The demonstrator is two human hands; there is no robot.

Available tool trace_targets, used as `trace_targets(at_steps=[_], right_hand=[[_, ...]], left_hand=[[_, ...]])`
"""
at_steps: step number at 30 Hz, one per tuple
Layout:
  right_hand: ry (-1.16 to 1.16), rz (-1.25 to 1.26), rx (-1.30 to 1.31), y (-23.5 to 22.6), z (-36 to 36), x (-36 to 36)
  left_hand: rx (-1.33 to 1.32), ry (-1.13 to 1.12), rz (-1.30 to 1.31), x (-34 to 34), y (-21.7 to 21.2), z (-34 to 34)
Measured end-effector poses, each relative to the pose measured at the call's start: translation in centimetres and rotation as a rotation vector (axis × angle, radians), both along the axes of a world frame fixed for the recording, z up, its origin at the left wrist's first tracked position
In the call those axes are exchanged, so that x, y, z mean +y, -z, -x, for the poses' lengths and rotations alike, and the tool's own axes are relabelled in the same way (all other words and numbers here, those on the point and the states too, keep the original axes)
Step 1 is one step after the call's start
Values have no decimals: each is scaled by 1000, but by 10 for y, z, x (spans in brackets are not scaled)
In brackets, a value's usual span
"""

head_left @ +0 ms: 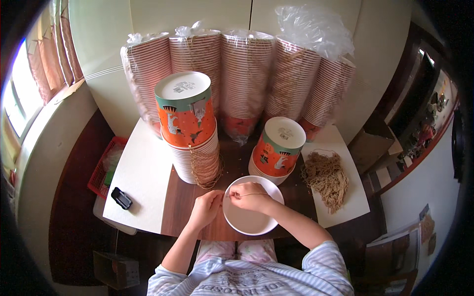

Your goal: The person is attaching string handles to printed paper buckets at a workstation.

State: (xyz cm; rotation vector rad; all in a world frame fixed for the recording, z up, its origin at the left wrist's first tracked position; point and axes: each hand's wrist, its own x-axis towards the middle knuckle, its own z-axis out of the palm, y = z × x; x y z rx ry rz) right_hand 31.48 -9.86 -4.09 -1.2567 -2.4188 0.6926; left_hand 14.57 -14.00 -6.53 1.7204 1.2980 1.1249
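Head view, white bucket: I see a round white paper bucket [249,223], mouth up on the brown-and-white counter [180,212], directly beneath the right hand [251,197] and just right of the left hand [205,209].
Right hand: over the bucket's mouth, fingers drawn together in a pinch on a thin tan strand [254,194].
Left hand: fingers curled, tips nearly together at the bucket's left rim; I can't tell whether they grip the strand, the rim or neither.
Key relation: the strand runs roughly left to right across the right hand, the nearer one; the bucket, being round, shows me no long axis from above.
Loose twine: a tangled heap of tan fibre cord [327,180] lies on the counter, right of and beyond the right hand.
Upturned stacks: a tall column of orange-and-green printed paper buckets [190,128], cord hanging down its side, stands beyond the left hand; a shorter matching stack [277,148] stands beyond the right.
Farthest out: five tall bucket columns in clear plastic [247,74].
Left edge: a small black plastic box [121,199], well left of the left hand.
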Motion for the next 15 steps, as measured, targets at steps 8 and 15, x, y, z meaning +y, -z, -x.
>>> trace_targets(at_steps=[8,15], right_hand=[[14,-22,-6,0,2,-2],[2,-40,5,0,4,-3]], left_hand=[[-16,26,-8,2,11,2],[-13,40,-6,1,10,2]])
